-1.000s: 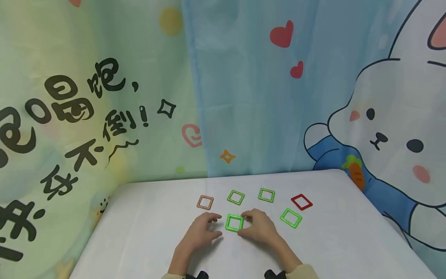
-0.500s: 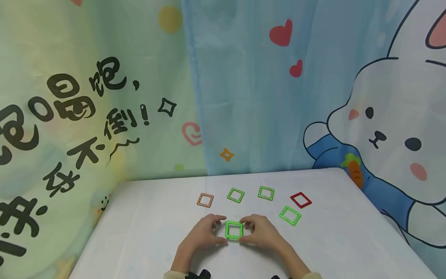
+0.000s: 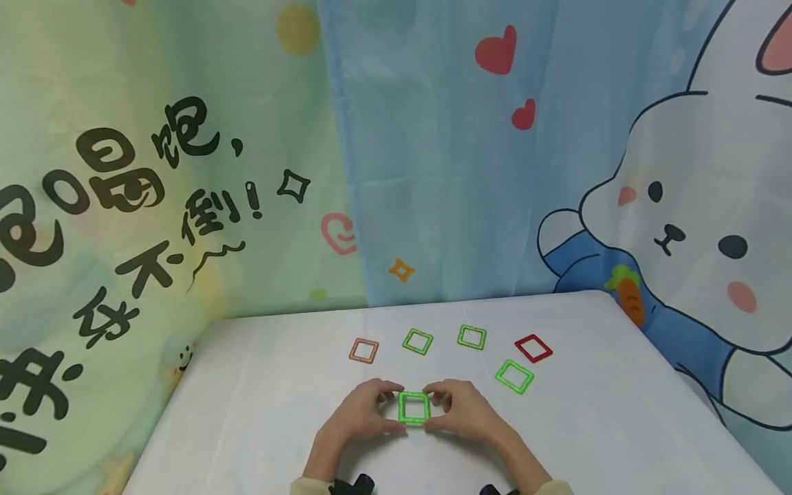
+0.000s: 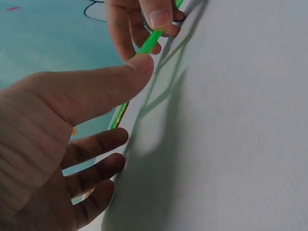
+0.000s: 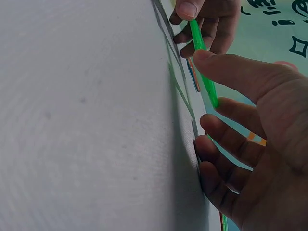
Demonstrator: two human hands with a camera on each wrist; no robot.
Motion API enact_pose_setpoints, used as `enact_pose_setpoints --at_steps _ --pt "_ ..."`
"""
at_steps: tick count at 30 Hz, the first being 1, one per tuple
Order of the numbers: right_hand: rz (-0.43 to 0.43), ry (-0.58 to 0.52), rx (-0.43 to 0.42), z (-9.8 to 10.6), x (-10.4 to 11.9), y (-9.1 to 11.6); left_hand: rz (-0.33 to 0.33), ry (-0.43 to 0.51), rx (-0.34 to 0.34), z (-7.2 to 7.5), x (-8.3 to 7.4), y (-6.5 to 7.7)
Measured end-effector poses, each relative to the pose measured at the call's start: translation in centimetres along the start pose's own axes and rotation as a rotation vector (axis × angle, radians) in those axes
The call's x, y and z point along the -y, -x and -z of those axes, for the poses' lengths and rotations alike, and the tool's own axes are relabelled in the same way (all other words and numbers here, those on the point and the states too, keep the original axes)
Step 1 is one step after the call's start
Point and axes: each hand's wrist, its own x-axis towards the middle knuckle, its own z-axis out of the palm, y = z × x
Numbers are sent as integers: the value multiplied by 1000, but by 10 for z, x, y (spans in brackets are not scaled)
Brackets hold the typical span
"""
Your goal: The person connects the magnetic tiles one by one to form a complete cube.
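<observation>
A green square frame (image 3: 401,408) is held between both hands, raised off the white tabletop; its shadow falls below it in the wrist views. My left hand (image 3: 368,410) pinches its left side, thumb at the near corner and a fingertip at the far one. On the opposite side my right hand (image 3: 463,411) pinches it the same way. Seen nearly edge-on in the right wrist view, the green frame (image 5: 206,72) runs between thumb and index finger. In the left wrist view, my left thumb covers part of the green frame (image 4: 150,42).
Behind the hands, more square frames lie in an arc on the white table (image 3: 266,385): an orange one (image 3: 354,349), green ones (image 3: 406,339) (image 3: 460,335) (image 3: 502,370), and a red one (image 3: 525,348). A printed curtain (image 3: 433,172) hangs at the table's far edge.
The left hand has moved in and taken hold of the frame's left side. The frame has come nearer to me and been lifted. The other frames have kept their places on the table.
</observation>
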Motion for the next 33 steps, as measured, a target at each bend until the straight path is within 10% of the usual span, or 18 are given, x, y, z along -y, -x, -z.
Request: enact_pose_setpoints --at_steps 33 --pt "-63 80 31 -7 1 -9 47 -99 1 -2 -6 1"
